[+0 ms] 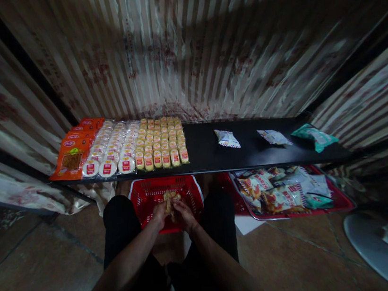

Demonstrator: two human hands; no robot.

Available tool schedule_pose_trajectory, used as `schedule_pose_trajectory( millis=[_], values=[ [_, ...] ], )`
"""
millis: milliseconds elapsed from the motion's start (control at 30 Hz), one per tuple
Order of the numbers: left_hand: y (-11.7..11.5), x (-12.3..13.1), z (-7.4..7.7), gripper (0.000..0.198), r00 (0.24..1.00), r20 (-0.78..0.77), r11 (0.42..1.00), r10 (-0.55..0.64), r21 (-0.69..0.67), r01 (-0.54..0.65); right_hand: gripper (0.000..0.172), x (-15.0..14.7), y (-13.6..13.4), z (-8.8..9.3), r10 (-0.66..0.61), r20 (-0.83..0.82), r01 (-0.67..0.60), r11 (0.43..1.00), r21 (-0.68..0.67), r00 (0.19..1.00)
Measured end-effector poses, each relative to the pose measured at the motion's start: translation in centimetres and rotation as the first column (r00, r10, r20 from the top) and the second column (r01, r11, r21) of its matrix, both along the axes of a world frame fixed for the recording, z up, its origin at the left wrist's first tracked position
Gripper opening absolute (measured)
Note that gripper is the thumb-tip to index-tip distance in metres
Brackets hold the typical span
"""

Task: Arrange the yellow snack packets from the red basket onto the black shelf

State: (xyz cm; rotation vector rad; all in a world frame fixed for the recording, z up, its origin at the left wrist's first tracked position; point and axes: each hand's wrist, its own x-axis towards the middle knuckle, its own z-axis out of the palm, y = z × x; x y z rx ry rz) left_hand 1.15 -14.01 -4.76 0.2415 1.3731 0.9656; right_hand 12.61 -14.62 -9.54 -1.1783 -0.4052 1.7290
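Note:
My left hand and my right hand meet over a red plastic basket between my knees. Both are closed on small yellow-wrapped snack packs, partly hidden by my fingers. Matching yellow snack packs stand in tight rows on the black shelf just beyond the basket. Left of those rows lie round white wrapped cakes with red labels. Orange snack bags overlap at the shelf's left end.
On the shelf's right part lie two white packets and a green packet. A second red basket, full of snack bags, stands below them. Striped curtains hang behind; a grey rounded object is at lower right.

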Motion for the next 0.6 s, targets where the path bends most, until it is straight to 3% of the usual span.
schedule_pose_trajectory(
  millis=[300, 600],
  values=[
    [0.4, -0.1, -1.0, 0.015, 0.985, 0.108, 0.99, 0.137, -0.052, -0.132, 0.045, 0.0, -0.1, 0.0, 0.003, -0.085, -0.004, 1.0, -0.009, 0.996],
    [0.4, -0.3, -0.7, 0.013, 0.968, 0.147, 0.971, 0.205, -0.156, -0.182, 0.043, 0.3, 0.1, 0.9, 0.007, -0.081, -0.004, 0.999, 0.042, 0.997]
  ],
)
